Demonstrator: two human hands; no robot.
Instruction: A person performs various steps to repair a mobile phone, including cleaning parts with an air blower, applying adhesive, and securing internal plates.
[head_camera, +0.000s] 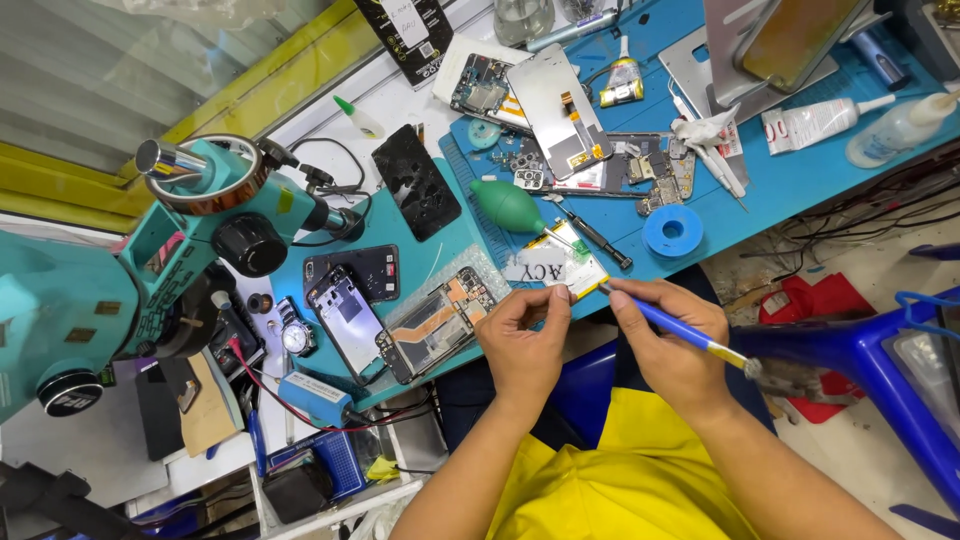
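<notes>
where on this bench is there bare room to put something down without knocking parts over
Bare blue mat lies right of the blue tape roll, below the white tube. A smaller white strip sits between the microscope and the cracked black screen. Around the green blower and boards it is crowded.
</notes>
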